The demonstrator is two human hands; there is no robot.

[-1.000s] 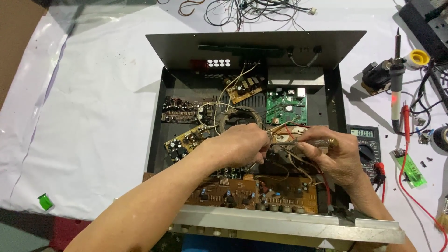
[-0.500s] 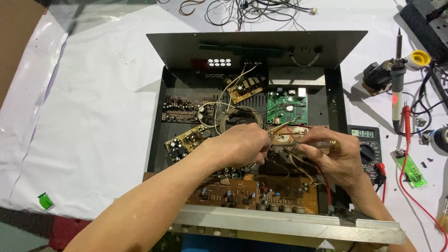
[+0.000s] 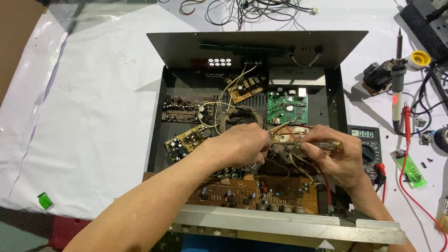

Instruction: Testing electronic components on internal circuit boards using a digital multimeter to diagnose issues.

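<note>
An open black metal chassis (image 3: 156, 140) lies on the table with several circuit boards inside. My left hand (image 3: 242, 145) reaches into its middle, fingers pinched on a small tan board (image 3: 285, 135) with red and white wires. My right hand (image 3: 338, 163) grips a screwdriver with a clear amber handle (image 3: 326, 145), its shaft pointing left toward my left fingertips. A green board (image 3: 287, 107) lies just beyond both hands. A long brown board (image 3: 247, 191) runs along the near edge under my wrists. The screwdriver's tip is hidden between my fingers.
A digital multimeter (image 3: 366, 142) with red probe leads sits right of the chassis. Farther right are a soldering iron (image 3: 397, 77), a yellow solder spool (image 3: 420, 58) and a small green board (image 3: 408, 170). Loose wires (image 3: 252, 9) lie at the back. A green scrap (image 3: 45, 200) lies front left.
Both hands stay over the same spot in the chassis; only small finger movement around the tan board shows.
</note>
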